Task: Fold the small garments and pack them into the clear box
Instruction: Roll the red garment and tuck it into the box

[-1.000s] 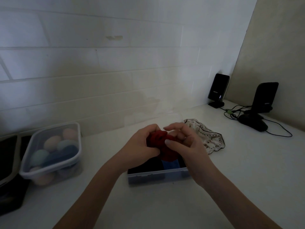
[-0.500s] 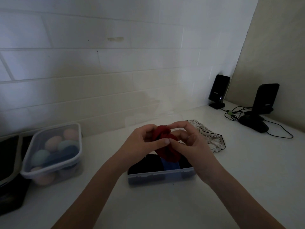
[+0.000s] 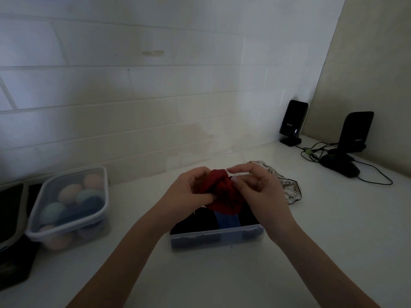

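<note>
A bunched red garment hangs just above the clear box at the centre of the white counter. My left hand grips its left side with fingers curled into the cloth. My right hand pinches its right edge between thumb and fingers. Inside the box lie dark folded pieces and a blue one. A white patterned garment with dark trim lies flat on the counter behind my right hand, partly hidden by it.
A lidded clear tub of pastel rounded items stands at the left, beside a dark device at the edge. Two black speakers, a black mouse and cables sit at the back right.
Both hands have kept working the red garment above the box; my right fingers have opened out and shifted along its upper edge. The view has tilted slightly.
</note>
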### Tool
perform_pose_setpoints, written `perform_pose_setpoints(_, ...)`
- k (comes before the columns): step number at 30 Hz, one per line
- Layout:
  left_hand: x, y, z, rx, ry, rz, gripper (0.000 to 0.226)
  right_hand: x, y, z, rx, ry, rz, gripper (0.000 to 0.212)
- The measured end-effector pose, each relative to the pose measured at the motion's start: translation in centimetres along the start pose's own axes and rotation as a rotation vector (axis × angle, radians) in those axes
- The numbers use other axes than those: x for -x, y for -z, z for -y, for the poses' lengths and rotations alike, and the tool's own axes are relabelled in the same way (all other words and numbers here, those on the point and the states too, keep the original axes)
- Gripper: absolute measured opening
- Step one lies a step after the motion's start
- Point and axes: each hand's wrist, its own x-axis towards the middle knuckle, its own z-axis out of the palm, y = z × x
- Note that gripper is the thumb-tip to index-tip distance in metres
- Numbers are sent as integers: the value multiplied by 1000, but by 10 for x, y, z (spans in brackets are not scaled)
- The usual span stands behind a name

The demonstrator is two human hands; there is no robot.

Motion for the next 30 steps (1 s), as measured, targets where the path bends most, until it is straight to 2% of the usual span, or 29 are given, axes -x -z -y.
perform_pose_setpoints(4,0,-1,-1,6,25,3,33,3,-4,-4,319,171,-98,19)
perform_pose_setpoints(9,1,3,-2,7,51,26,30,0,-9,-9,514,209,-152,14)
perform_pose_setpoints(12,2,10,-4,-27,91,103,29,-3,-15,-8,450,126,-38,14)
perform_pose_setpoints(16,6,19,-11,-70,148,177,34,0,-21,-10,409,105,-37,18)
perform_pose_setpoints(20,10,22,-14,-152,85,102,43,-1,-19,-9,292,-21,0,21)
perform_pose_setpoints(23,20,30,-14,-179,30,102,52,0,-19,-10,274,-91,121,33)
perform_pose_setpoints(25,29,35,-11,-297,4,110,48,1,-21,-10,310,-123,197,38)
perform_pose_setpoints(30,40,40,-3,-516,20,79,44,-4,-28,-14,589,-125,362,35)
